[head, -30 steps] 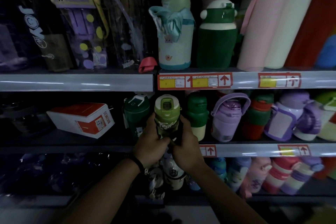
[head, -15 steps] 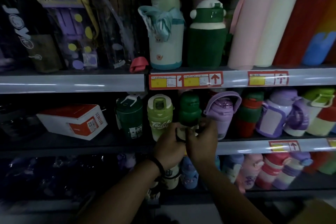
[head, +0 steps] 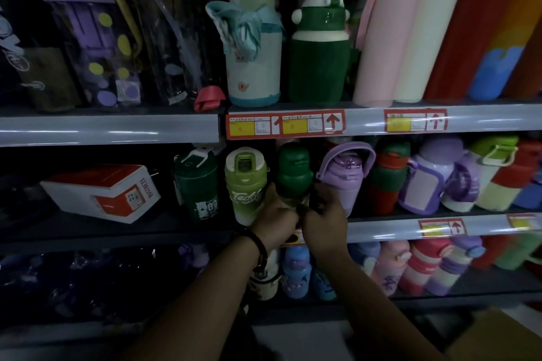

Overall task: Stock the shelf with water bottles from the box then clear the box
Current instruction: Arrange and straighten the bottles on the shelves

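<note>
Change: a second ago both hands were on the light green bottle [head: 245, 176]; they are now on the green-capped bottle [head: 294, 167], one place to the right.
Meaning: the light green bottle is judged placed, and its neighbour is being seated in the row.
Left hand [head: 277, 224]: fingers are curled about the green-capped bottle's lower left side.
Right hand [head: 324, 226]: fingers are curled about its lower right side, beside the purple bottle [head: 343, 173].
Task object: held upright on the middle shelf [head: 390, 227], between the light green and purple bottles.
Edges: the upper shelf rail [head: 108, 129] lies close above the caps.
Open room: bare shelf is left around the red-and-white carton [head: 99, 190].
Box: a tan corner [head: 498, 337] is seen at lower right, possibly the box.
</note>
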### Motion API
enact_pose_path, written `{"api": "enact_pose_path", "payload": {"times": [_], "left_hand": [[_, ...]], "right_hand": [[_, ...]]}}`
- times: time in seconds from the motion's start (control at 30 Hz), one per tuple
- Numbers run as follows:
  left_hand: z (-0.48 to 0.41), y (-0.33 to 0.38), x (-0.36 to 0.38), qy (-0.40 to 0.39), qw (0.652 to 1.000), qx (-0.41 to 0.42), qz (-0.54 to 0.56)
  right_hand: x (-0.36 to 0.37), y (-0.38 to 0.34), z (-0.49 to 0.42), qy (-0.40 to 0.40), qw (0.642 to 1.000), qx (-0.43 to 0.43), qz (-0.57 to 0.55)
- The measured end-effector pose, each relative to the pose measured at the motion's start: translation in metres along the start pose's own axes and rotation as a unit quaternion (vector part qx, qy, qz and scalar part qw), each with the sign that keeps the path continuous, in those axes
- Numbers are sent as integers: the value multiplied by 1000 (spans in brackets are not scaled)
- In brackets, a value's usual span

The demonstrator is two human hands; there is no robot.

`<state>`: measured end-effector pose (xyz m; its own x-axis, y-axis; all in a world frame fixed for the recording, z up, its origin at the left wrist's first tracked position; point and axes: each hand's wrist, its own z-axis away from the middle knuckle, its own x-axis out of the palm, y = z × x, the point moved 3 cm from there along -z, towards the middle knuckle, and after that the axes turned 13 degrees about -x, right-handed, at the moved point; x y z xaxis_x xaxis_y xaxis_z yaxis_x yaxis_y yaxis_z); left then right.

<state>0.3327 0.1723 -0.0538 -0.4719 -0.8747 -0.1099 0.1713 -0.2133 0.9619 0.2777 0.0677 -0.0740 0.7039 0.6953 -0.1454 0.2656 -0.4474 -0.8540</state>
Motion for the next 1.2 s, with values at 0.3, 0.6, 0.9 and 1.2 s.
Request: {"api": "enact_pose_path", "payload": {"times": [0.3,0.6,0.9,1.2], "left_hand": [[4,-4,-3,5,999,-24,27],[14,-3,5,0,997,-67,42],[14,0,8,8,1000,-26,-4],[13,3,4,35,999,-33,-5]], "right_hand": [[5,-2,0,-12,999,-15,-25],[3,7,0,-21,999,11,-22],[-2,7,1,-31,999,12,-5],[-6,8,-1,-34,999,-5,-22]]}}
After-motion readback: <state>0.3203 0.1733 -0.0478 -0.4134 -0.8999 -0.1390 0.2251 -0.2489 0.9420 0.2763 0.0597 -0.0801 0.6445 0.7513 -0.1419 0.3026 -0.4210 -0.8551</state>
